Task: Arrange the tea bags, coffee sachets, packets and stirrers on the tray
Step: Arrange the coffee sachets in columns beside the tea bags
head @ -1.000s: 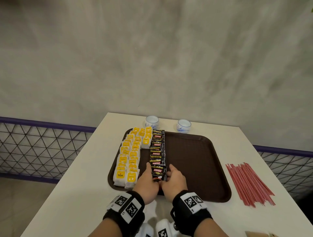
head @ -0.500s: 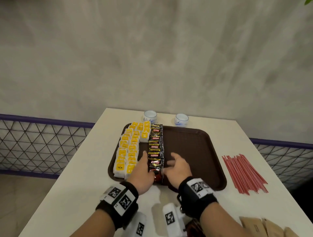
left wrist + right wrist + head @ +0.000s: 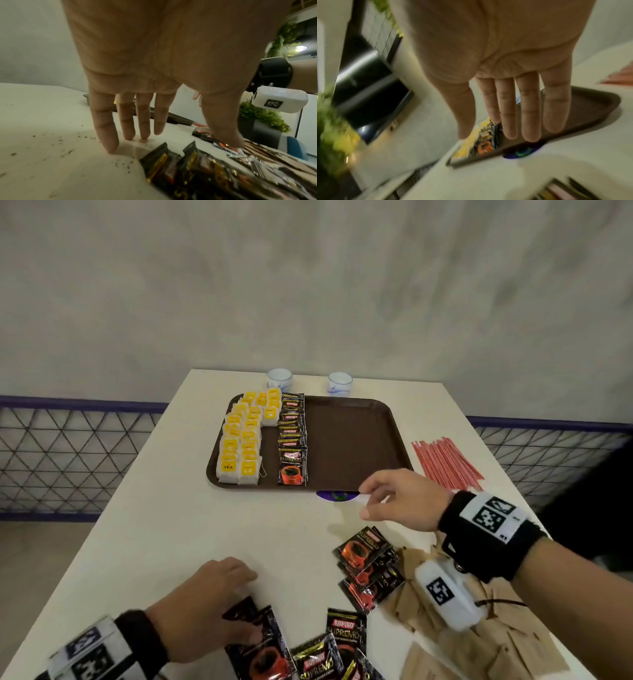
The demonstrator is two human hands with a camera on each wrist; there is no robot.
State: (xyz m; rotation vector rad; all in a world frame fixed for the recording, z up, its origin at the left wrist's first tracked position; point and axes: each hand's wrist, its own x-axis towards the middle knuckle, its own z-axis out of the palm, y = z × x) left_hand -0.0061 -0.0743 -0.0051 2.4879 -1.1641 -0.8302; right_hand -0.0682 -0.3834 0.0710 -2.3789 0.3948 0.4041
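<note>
While the brown tray (image 3: pixel 356 440) sits at the twelve o'clock end of the white table (image 3: pixel 164 525), the left hand (image 3: pixel 202 607) hangs low at seven o'clock, its fingers (image 3: pixel 106 128) straight and spread, the tips of some touching the tabletop and the thumb over the near pile of loose coffee sachets (image 3: pixel 308 648); it holds nothing. On the tray's nine o'clock side the yellow-tagged tea bags (image 3: pixel 243 436) lie in overlapping rows, and just beside them, toward three o'clock, runs a single column of black coffee sachets (image 3: pixel 292 440). The tray's three o'clock half is bare brown. Two small white cups (image 3: pixel 310 380) stand beyond the tray's far rim. At five o'clock more sachets (image 3: pixel 368 566) and brown paper packets (image 3: pixel 496 642) lie scattered. The right hand (image 3: pixel 400 501) hovers above the tray's near edge, fingers (image 3: pixel 529 111) loosely extended, gripping nothing. The red stirrers (image 3: pixel 445 462) lie bunched on the table at three o'clock, off the tray.
</note>
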